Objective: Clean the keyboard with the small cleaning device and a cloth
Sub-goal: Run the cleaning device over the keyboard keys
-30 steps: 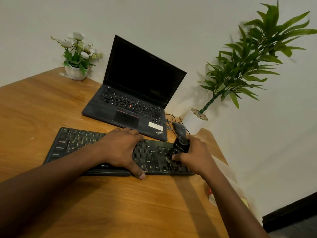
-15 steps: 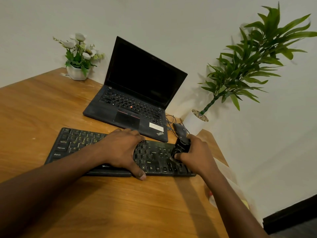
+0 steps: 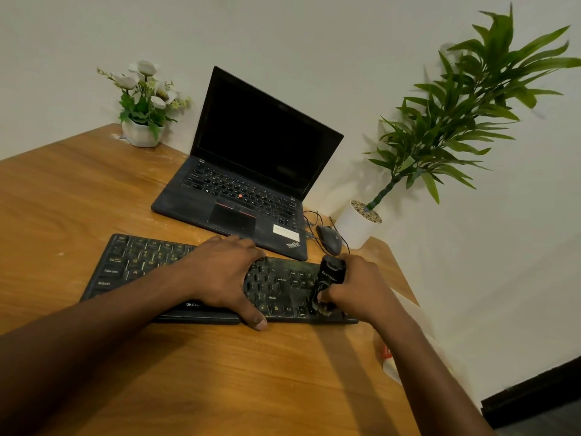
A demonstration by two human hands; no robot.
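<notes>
Looking down through the head camera, I see two bare forearms reaching in from the near side over a warm brown wooden table. At the table's near right edge a pale object with a red mark shows just beside the right forearm; I cannot tell what it is.

A flat black plastic keyboard lies across the middle of the table, its long side running left to right. The left hand spans its centre palm down. The thumb presses the near edge with its tip on the wood and the fingers curl over the far edge, so the hand grips the keyboard between them. The right hand is wrapped round a small black cylindrical cleaning device, which stands slightly tilted with its lower end on the keys at the keyboard's right end. Pale lettering on its side is too small for me to read.

Just beyond the keyboard sits an open black laptop with a dark screen. To its right a black corded computer mouse lies near the device. Farther right, by the table's far corner, a white cylindrical pot holds a tall green leafy plant leaning right along the white wall. At the far left, a small white pot of white flowers stands by the wall.
</notes>
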